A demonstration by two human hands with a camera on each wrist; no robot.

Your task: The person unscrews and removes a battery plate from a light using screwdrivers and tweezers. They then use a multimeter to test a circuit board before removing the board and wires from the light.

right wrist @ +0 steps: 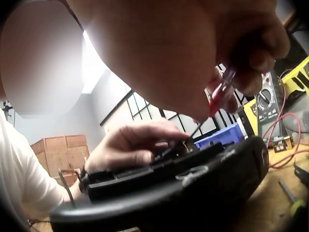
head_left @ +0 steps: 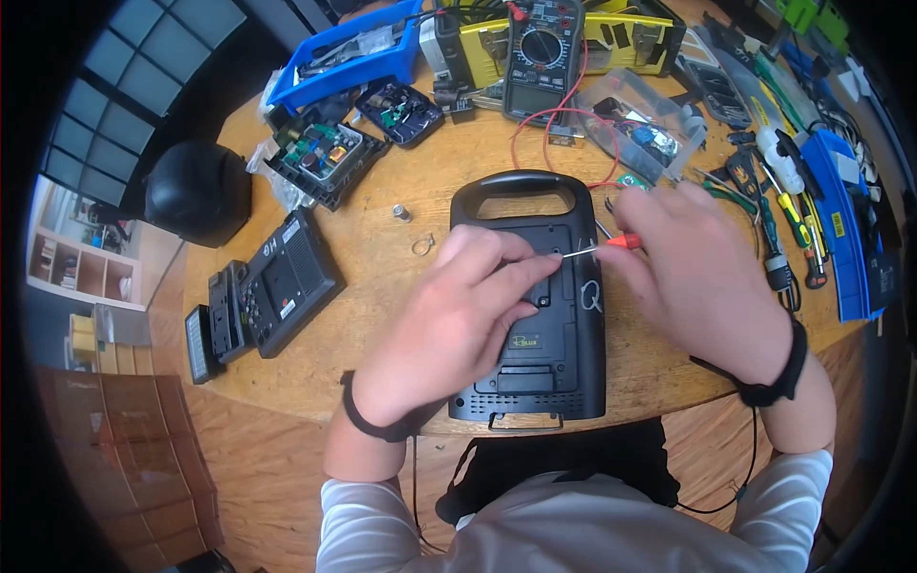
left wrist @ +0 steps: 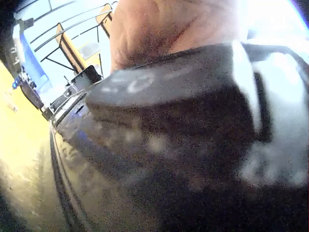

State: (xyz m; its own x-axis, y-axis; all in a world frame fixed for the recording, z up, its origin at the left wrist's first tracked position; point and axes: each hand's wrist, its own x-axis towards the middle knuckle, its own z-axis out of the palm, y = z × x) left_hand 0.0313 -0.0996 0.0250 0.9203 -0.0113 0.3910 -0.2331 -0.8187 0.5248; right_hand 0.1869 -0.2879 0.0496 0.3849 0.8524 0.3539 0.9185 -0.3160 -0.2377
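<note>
A black battery charger [head_left: 564,382] with a carry handle lies flat in front of me, a chalky mark on its right side. My right hand [head_left: 688,263] grips a small screwdriver [head_left: 621,243] by its red, see-through handle; in the right wrist view the screwdriver [right wrist: 218,100] slants down to the charger [right wrist: 164,193]. Its thin shaft reaches the raised plate on the charger's top. My left hand [head_left: 449,310] rests on that plate, fingers extended and index fingertip right beside the screwdriver's tip. The left wrist view is blurred and hides these fingers.
Opened circuit housings [head_left: 330,158] and black charger units [head_left: 287,277] lie left. A metal cylinder [head_left: 401,212] and a small ring [head_left: 422,245] sit near the left hand. Behind stand a blue bin [head_left: 353,62], a multimeter [head_left: 543,57] with red lead and a clear box [head_left: 640,119]; tools [head_left: 793,210] lie right.
</note>
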